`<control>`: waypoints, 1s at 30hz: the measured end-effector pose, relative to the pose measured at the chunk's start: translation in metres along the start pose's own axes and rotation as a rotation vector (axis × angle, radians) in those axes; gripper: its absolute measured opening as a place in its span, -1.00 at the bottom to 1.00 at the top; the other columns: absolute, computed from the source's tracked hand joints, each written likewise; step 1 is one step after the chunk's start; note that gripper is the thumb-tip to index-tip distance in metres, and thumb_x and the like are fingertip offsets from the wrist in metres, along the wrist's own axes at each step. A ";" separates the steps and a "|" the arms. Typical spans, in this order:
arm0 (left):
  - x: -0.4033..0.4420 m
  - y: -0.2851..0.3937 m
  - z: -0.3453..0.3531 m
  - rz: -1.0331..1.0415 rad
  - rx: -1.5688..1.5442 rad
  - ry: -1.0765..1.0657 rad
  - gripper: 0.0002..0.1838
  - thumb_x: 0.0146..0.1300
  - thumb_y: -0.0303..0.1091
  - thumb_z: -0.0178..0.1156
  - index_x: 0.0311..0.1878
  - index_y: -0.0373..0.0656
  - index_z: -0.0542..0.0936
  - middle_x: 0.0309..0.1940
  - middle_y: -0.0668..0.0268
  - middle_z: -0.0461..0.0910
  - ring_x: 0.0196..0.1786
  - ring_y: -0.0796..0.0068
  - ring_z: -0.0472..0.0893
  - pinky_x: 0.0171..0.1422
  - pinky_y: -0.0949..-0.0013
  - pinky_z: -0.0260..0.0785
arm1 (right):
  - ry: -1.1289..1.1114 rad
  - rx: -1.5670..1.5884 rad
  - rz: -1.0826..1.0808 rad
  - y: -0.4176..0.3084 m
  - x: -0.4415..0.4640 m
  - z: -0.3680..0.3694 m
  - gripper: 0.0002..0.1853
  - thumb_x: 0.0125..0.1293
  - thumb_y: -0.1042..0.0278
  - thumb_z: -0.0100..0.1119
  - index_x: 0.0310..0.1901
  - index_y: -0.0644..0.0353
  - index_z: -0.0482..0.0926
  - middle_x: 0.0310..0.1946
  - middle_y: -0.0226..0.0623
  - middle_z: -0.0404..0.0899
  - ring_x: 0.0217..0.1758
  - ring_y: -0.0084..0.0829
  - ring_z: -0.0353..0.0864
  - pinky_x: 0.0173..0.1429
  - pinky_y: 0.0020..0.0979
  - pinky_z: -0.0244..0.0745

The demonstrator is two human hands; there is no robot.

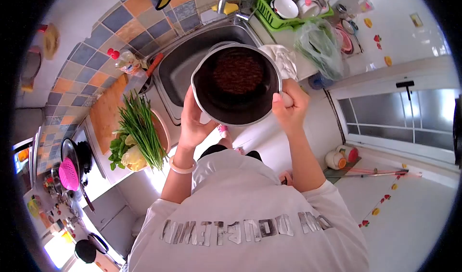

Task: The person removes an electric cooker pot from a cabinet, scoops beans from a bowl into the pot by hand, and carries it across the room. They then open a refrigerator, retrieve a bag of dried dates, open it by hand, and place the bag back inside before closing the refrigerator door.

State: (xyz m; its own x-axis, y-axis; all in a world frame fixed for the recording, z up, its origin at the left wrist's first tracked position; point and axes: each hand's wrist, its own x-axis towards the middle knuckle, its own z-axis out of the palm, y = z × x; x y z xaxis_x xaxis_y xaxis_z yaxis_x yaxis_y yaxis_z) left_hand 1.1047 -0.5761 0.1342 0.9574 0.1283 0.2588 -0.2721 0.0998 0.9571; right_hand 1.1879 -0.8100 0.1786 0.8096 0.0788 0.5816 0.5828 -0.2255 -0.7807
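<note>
A round dark-lined pot (231, 112) with a pale rim is held up in front of me, tilted so its inside faces me. A reddish-brown patch covers its bottom; I cannot tell if that is food or a stain. My left hand (194, 123) is closed on the pot's lower left side, thumb near the rim. At the right, my right hand (293, 107) wraps round the pale handle (287, 99). Behind the pot lies the metal sink (180, 60), partly hidden, with its faucet (224, 2) beyond.
Left of the sink are a knife (153, 66), a bottle (126, 63), a cutting board (103, 111) and green stalks (139, 127) over a bowl. A white cloth (281, 60), a plastic bag (317, 46) and a green dish rack (269, 19) stand at the right.
</note>
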 end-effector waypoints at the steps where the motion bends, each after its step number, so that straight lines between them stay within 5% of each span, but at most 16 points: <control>1: 0.007 -0.002 -0.003 -0.007 -0.026 0.009 0.18 -0.18 -0.81 0.44 0.57 -0.24 0.05 0.47 0.18 0.24 0.51 0.26 0.27 0.59 0.20 0.08 | -0.023 0.005 -0.012 0.003 0.010 0.005 -0.65 0.07 0.22 0.37 -0.52 0.30 0.42 -0.58 -0.28 0.35 -0.52 -0.37 0.30 -0.42 -0.36 0.23; 12: 0.050 -0.020 -0.057 -0.098 -0.179 0.064 0.17 -0.12 -0.71 0.34 0.60 -0.21 -0.05 0.50 0.21 0.17 0.58 0.30 0.11 0.61 0.19 -0.03 | -0.265 0.065 0.144 0.047 0.071 0.088 -0.70 0.08 0.34 0.37 -0.51 0.30 0.42 -0.56 -0.29 0.38 -0.49 -0.44 0.32 -0.37 -0.39 0.27; 16: 0.047 -0.037 -0.065 -0.350 -0.505 0.058 0.09 0.11 -0.50 0.30 0.62 -0.07 -0.16 0.49 0.26 0.15 0.51 0.34 0.18 0.52 0.23 0.13 | -0.340 0.011 0.105 0.078 0.071 0.112 -0.73 0.11 0.34 0.37 -0.48 0.31 0.47 -0.55 -0.23 0.42 -0.49 -0.34 0.39 -0.36 -0.36 0.31; 17: 0.045 -0.040 -0.063 -0.440 -0.522 0.075 -0.06 0.32 -0.33 0.20 0.63 0.08 -0.15 0.48 0.27 0.16 0.47 0.36 0.24 0.44 0.15 0.25 | -0.353 0.026 0.102 0.092 0.068 0.116 -0.75 0.12 0.34 0.36 -0.48 0.31 0.49 -0.54 -0.21 0.42 -0.49 -0.30 0.40 -0.36 -0.35 0.31; 21: 0.063 -0.038 -0.054 -0.746 -0.543 0.295 -0.29 0.50 -0.21 -0.05 0.61 0.22 -0.10 0.44 0.28 0.24 0.37 0.27 0.40 0.38 -0.06 0.32 | -0.403 0.061 0.189 0.121 0.064 0.118 -0.71 0.15 0.30 0.36 -0.47 0.31 0.49 -0.52 -0.22 0.43 -0.46 -0.33 0.41 -0.34 -0.36 0.31; 24: 0.067 -0.050 -0.050 -0.824 -0.639 0.327 -0.43 0.48 -0.32 -0.05 0.50 -0.02 0.10 0.34 0.14 0.35 0.29 0.13 0.50 0.36 -0.12 0.42 | -0.428 0.127 0.196 0.140 0.065 0.115 -0.69 0.22 0.25 0.34 -0.47 0.31 0.48 -0.50 -0.23 0.45 -0.45 -0.37 0.41 -0.33 -0.37 0.29; 30: 0.083 -0.060 -0.010 -0.843 -0.369 0.408 -0.39 0.43 -0.34 -0.01 0.51 -0.07 0.10 0.23 0.17 0.42 0.13 0.19 0.60 0.29 0.02 0.50 | -0.594 0.202 0.349 0.176 0.086 0.098 -0.61 0.35 0.13 0.25 -0.46 0.30 0.46 -0.49 -0.35 0.41 -0.39 -0.54 0.37 -0.29 -0.41 0.29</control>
State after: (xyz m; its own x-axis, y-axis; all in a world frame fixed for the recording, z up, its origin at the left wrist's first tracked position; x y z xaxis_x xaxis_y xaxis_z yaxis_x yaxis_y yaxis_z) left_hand 1.1997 -0.5618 0.0974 0.7640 0.1957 -0.6148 0.3998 0.6044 0.6891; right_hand 1.3672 -0.7479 0.0685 0.8187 0.5631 0.1123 0.2378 -0.1545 -0.9589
